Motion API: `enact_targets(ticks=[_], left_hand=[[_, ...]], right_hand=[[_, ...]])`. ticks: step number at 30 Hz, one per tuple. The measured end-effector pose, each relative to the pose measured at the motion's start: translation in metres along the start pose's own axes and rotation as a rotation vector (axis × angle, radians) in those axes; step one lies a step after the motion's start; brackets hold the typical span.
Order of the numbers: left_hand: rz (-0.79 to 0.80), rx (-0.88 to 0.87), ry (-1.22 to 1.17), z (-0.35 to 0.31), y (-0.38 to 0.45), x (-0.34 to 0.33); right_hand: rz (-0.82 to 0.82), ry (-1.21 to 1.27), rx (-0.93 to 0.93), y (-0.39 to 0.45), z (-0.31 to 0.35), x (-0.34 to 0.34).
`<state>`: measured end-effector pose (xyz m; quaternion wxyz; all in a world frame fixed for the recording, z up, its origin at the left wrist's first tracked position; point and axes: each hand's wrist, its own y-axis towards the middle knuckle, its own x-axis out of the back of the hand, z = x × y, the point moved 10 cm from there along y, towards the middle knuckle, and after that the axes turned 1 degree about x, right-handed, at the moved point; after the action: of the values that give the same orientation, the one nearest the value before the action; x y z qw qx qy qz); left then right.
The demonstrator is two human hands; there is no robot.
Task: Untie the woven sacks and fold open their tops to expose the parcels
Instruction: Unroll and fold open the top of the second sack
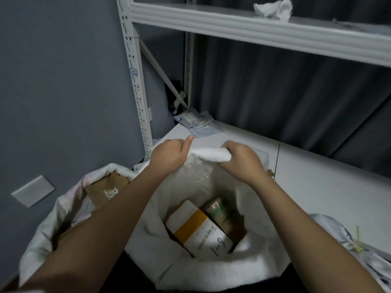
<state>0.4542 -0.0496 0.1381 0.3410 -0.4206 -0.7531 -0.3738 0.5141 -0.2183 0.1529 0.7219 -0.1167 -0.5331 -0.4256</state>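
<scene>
While the white woven sack is standing open below the shelf, the left hand and right hand are both gripping its rolled far rim. The cloth is looking soft and light, so the rim is probably the best hold.

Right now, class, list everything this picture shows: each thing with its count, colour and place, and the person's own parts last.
Middle sack: one, white, centre, top rolled open.
Left sack: one, white, left, open.
Boxed parcel: one, white with an orange band, inside the middle sack.
Wrapped parcel: one, brown and green, beside the boxed one.
Brown parcel: one, in the left sack.
Flat mailers: a few, grey-blue, far corner of the table.
Shelf rack: one, white, above.
Crumpled cloth: one, white, on the shelf.
Left hand, right hand: both grip the middle sack's rolled rim.
</scene>
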Motion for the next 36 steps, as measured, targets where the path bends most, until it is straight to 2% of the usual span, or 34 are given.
enact_targets(ticks=[2,3,4,6,8,10,12,14,15,17,19,22,24,26,28,29,32,33,35,36], left_hand=[[-0.088,-0.018,-0.013,-0.007,0.002,0.018],[-0.094,-0.048,-0.003,-0.008,0.003,0.020],[-0.060,-0.069,0.023,-0.007,0.004,0.016],[0.065,-0.072,0.045,0.007,0.007,-0.002],[0.147,-0.042,0.039,0.026,0.009,-0.016],[0.154,-0.032,0.078,0.030,0.010,-0.016],[0.159,-0.064,0.124,0.017,0.008,-0.017],[0.191,-0.133,0.060,-0.009,0.005,-0.027],[0.209,-0.144,-0.026,-0.021,0.003,-0.034],[0.242,-0.079,-0.198,-0.027,0.007,-0.042],[0.320,0.025,-0.283,-0.021,0.015,-0.045],[0.442,0.186,-0.261,-0.012,0.022,-0.041],[0.433,0.116,-0.064,-0.021,0.030,-0.040],[0.428,-0.055,-0.027,-0.047,0.022,-0.050],[0.418,-0.205,-0.019,-0.069,0.006,-0.066],[0.400,-0.221,-0.001,-0.070,0.003,-0.070],[0.339,-0.145,0.034,-0.059,0.017,-0.068],[0.327,-0.094,0.040,-0.052,0.025,-0.064],[0.289,-0.058,0.131,-0.046,0.033,-0.057],[0.267,-0.111,0.180,-0.053,0.032,-0.056]], right_hand=[[-0.187,-0.162,0.166,0.006,0.020,0.024],[-0.199,-0.193,0.188,0.009,0.018,0.023],[-0.146,-0.196,0.142,0.013,0.008,0.016],[0.070,-0.187,-0.056,0.019,-0.024,-0.012],[0.251,-0.114,-0.174,0.020,-0.041,-0.030],[0.345,0.114,-0.248,0.019,-0.044,-0.035],[0.524,0.491,-0.366,0.011,-0.038,-0.045],[0.717,0.828,-0.451,-0.002,-0.020,-0.051],[0.738,0.892,-0.452,-0.001,-0.017,-0.049],[0.665,0.806,-0.397,0.008,-0.025,-0.035],[0.546,0.612,-0.335,0.012,-0.040,-0.019],[0.361,0.518,-0.277,0.010,-0.049,-0.013],[0.332,0.718,-0.419,0.003,-0.058,-0.028],[0.479,1.044,-0.679,-0.016,-0.060,-0.051],[0.604,1.245,-0.748,-0.027,-0.049,-0.054],[0.558,1.205,-0.710,-0.026,-0.052,-0.048],[0.289,0.607,-0.439,-0.027,-0.068,-0.015],[0.212,0.479,-0.381,-0.032,-0.067,-0.006],[0.019,0.499,-0.373,-0.042,-0.074,0.003],[-0.069,0.558,-0.416,-0.046,-0.080,0.005]])
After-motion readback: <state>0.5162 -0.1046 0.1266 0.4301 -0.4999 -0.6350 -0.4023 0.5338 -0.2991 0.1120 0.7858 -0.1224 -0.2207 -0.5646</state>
